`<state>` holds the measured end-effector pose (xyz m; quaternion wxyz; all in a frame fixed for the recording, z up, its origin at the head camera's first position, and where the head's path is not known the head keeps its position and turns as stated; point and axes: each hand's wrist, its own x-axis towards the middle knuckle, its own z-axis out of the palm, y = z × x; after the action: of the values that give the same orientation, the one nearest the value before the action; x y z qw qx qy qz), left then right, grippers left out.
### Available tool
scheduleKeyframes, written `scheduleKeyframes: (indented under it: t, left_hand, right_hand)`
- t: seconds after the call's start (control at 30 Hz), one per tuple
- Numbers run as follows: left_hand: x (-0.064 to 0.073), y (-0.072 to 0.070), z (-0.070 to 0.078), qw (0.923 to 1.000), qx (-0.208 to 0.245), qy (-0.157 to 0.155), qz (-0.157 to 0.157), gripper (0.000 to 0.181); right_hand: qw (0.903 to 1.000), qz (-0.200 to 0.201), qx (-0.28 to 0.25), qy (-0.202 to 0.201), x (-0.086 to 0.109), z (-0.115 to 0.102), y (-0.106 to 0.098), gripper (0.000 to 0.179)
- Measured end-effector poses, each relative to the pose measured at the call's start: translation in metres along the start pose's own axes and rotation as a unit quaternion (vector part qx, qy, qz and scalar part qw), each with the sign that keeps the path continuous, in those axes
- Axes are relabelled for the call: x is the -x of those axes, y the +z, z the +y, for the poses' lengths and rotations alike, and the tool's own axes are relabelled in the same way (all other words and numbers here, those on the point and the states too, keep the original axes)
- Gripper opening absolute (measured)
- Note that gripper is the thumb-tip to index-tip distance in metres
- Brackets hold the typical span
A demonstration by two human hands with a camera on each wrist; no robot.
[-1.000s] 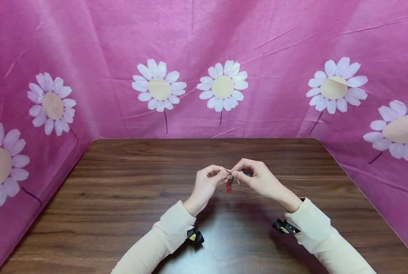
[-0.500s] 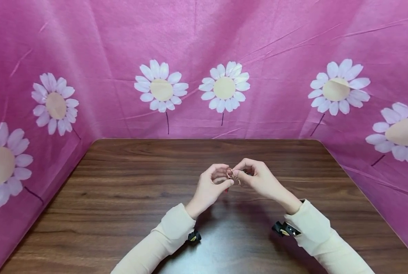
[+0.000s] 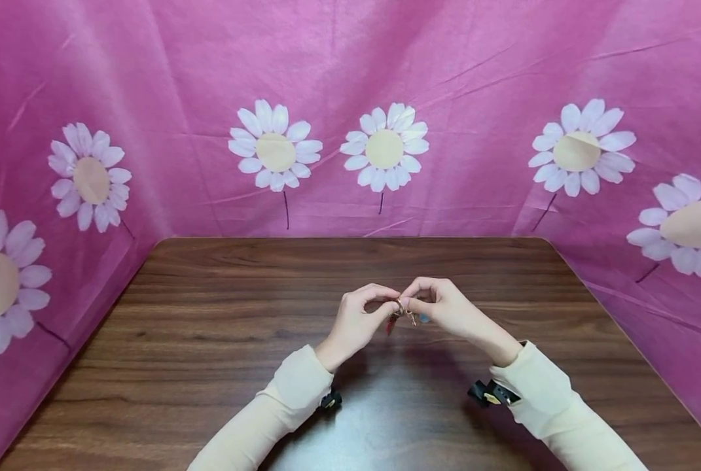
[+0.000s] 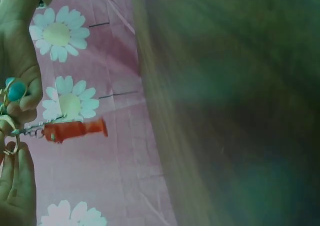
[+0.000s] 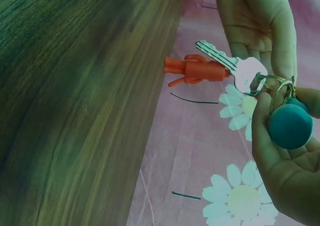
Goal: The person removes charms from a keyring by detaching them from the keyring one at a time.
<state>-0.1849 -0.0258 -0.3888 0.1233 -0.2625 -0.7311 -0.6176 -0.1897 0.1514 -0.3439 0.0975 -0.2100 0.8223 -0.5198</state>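
My left hand [image 3: 355,324] and right hand [image 3: 453,317] meet above the table, thumbs and fingertips pinching a small bunch of keyring parts. From the left hand's side hang a silver key [image 5: 250,75] and a red figure-shaped charm [image 5: 205,70], tilted down toward the table. A gold key ring [image 4: 18,142] runs between the two sets of fingertips. Close by the right fingers, a round teal charm [image 5: 291,127] hangs on gold-coloured metal, with a small gold clasp [image 3: 412,319] dangling beside it. Fingertips partly hide where the rings join.
The dark wood-grain table [image 3: 209,314] lies below both hands. A pink cloth [image 3: 326,59] with white daisies [image 3: 275,152] rises along its back and sides. A black camera mount [image 3: 491,392] is strapped under the right sleeve [image 3: 539,386].
The left fingers spread half a second ago, showing the ring, and now close on it again. The red charm swings lower into sight; the teal charm shows below the right fingers. Both hands stay nearly in place.
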Motion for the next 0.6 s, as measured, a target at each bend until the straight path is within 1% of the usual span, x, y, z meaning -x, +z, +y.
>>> scheduleKeyframes:
  t: [0.1, 0.2, 0.33, 0.47, 0.6]
  left_hand:
    - [-0.0027, -0.0030, -0.0017, 0.9990, -0.040, 0.022, -0.003, 0.009]
    - [-0.0046, -0.0061, -0.0024, 0.9962, -0.077, 0.040, -0.007, 0.006]
    - [-0.0066, -0.0088, -0.0022, 0.9917, -0.116, 0.054, -0.011, 0.004]
    - [-0.0085, -0.0093, -0.0021, 0.9888, -0.137, 0.060, -0.005, 0.003]
    - [-0.0100, -0.0083, -0.0023, 0.9877, -0.141, 0.067, 0.002, 0.003]
  right_hand:
    - [0.9999, -0.011, 0.009, -0.002, -0.0002, 0.0023, 0.0004, 0.009]
    - [0.9995, -0.014, 0.027, -0.009, -0.0008, 0.0037, 0.0005, 0.009]
    - [0.9983, -0.008, 0.053, -0.025, -0.0014, 0.0028, 0.0008, 0.005]
    - [0.9967, 0.005, 0.071, -0.038, -0.0013, 0.0007, 0.0012, 0.005]
    - [0.9960, 0.017, 0.076, -0.044, -0.0006, -0.0001, 0.0009, 0.005]
